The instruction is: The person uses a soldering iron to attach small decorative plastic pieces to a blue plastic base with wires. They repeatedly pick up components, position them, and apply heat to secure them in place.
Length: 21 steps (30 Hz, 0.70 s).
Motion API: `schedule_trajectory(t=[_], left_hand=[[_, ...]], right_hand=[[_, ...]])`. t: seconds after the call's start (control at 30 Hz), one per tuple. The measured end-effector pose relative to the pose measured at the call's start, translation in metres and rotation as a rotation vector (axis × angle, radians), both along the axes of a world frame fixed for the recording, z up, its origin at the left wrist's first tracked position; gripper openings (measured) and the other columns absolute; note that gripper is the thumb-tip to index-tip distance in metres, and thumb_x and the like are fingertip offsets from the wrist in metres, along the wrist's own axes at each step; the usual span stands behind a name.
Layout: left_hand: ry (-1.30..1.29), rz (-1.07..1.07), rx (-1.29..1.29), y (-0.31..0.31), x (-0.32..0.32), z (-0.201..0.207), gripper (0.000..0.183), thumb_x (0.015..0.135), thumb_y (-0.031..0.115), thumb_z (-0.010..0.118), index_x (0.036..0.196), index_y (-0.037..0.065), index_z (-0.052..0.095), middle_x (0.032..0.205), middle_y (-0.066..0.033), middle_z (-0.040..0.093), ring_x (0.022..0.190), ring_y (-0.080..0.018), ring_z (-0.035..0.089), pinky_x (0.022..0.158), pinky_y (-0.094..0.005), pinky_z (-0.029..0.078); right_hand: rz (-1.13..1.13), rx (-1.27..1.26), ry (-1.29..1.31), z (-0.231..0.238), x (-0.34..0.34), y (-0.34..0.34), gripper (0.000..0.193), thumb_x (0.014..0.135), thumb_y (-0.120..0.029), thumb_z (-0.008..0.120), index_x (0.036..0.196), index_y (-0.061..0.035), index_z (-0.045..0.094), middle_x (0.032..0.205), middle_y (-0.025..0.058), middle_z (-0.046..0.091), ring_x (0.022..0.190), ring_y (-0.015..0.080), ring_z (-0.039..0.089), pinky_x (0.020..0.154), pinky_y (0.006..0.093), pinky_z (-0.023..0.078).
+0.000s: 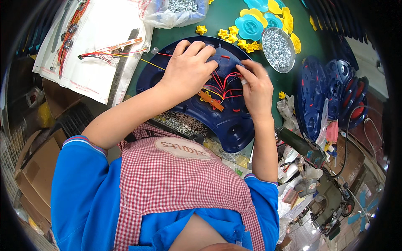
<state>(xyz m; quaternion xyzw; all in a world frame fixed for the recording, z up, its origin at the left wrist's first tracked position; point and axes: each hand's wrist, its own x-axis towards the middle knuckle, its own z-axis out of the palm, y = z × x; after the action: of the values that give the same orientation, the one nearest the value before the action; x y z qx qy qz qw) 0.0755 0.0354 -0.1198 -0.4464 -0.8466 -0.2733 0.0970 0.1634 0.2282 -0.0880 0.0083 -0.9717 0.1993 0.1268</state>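
Observation:
A dark blue moulded plastic shell [228,136] lies on the green table in front of me, its hollow side up. My left hand [188,67] rests over its upper middle, fingers bent and tips down at the shell; what they hold is hidden. At the upper right of the shell, my right hand [256,90] has thumb and forefinger brought together where red wires [228,81] end. These wires run from a narrow orange-brown circuit board strip [211,101] lying in the shell. A yellow wire [153,63] stretches out left from under my left hand.
Wired circuit strips [121,44] lie on white packaging [98,75] at left. A bag of screws [176,12] and a metal bowl of small parts [278,50] stand behind. Yellow and turquoise flower pieces [250,27] sit at the back. More blue shells [312,96] are stacked right.

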Motion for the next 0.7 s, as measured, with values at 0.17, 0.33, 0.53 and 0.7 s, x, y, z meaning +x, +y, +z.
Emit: schedule_trajectory(t=[0.17, 0.33, 0.53, 0.7], left_hand=[[0.021, -0.009, 0.005, 0.0, 0.001, -0.001, 0.011, 0.074, 0.016, 0.066, 0.083, 0.013, 0.071, 0.105, -0.0008, 0.061, 0.107, -0.0189, 0.055, 0.096, -0.0389, 0.037], [0.021, -0.008, 0.012, 0.001, 0.001, -0.001, 0.01, 0.075, 0.016, 0.066, 0.083, 0.012, 0.07, 0.104, -0.001, 0.062, 0.106, -0.019, 0.055, 0.096, -0.0391, 0.037], [0.034, -0.011, 0.003, 0.0, 0.0, -0.002, 0.01, 0.075, 0.016, 0.066, 0.083, 0.012, 0.07, 0.104, -0.0009, 0.062, 0.106, -0.0188, 0.055, 0.095, -0.0391, 0.037], [0.057, -0.012, 0.058, 0.002, -0.001, -0.002, 0.009, 0.075, 0.016, 0.065, 0.082, 0.012, 0.07, 0.102, -0.0006, 0.061, 0.104, -0.0186, 0.055, 0.094, -0.0377, 0.038]], right_hand=[[-0.076, -0.223, -0.012, -0.005, 0.001, -0.003, 0.017, 0.077, 0.003, 0.067, 0.091, -0.0044, 0.07, 0.091, 0.0101, 0.069, 0.082, 0.0279, 0.068, 0.072, 0.0357, 0.054], [-0.04, -0.141, 0.063, -0.011, -0.001, -0.006, 0.025, 0.075, 0.004, 0.067, 0.097, -0.0076, 0.065, 0.083, 0.008, 0.068, 0.079, 0.0272, 0.067, 0.07, 0.0358, 0.053], [-0.061, -0.195, 0.025, -0.01, -0.005, -0.004, 0.033, 0.074, 0.005, 0.067, 0.103, -0.0089, 0.06, 0.081, 0.0066, 0.067, 0.077, 0.0256, 0.065, 0.069, 0.037, 0.051], [0.01, -0.102, -0.045, -0.01, -0.002, 0.001, 0.028, 0.075, 0.005, 0.07, 0.101, -0.0043, 0.066, 0.086, 0.0084, 0.069, 0.08, 0.0226, 0.068, 0.072, 0.0318, 0.053]])
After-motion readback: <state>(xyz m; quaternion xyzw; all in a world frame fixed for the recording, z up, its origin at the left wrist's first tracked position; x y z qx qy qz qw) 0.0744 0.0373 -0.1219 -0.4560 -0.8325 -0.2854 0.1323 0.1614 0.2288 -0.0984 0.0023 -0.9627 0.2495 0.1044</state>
